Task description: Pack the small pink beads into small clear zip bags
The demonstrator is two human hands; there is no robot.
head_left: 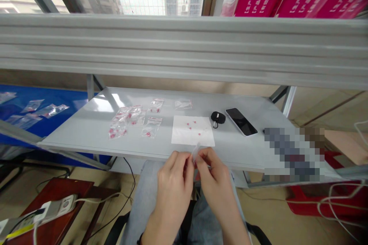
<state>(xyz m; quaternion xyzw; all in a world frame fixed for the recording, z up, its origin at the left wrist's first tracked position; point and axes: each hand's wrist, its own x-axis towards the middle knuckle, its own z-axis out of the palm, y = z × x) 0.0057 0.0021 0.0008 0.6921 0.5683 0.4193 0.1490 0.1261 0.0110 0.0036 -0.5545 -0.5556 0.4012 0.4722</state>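
Small clear plastic bag [196, 152] hangs pinched between both hands just above the front edge of a pale grey metal shelf [83, 130], over the person's lap. The left hand [174, 183] and right hand [215, 182] are both closed on its upper part, gripping it from either side; a little red shows at the fingertips [195, 164], too small to tell what it is. Straight ahead on the shelf lies a white paper sheet [182, 136] dotted with small pink-red pieces [193, 130]. Left of it sits a loose cluster of zip bags [126, 120] holding similar pink pieces, and one flatter bag [183, 104] lies behind the sheet. To the right are a black round pouch [217, 118] with a small clip and a smartphone [240, 121], its screen dark. Further right, a pixelated patch [293, 153] hides part of the view. More clear bags [31, 106] lie on a blue surface [57, 101] beyond the shelf's left end, and a power strip [57, 208] rests on a dark red wooden stool [71, 187] below.
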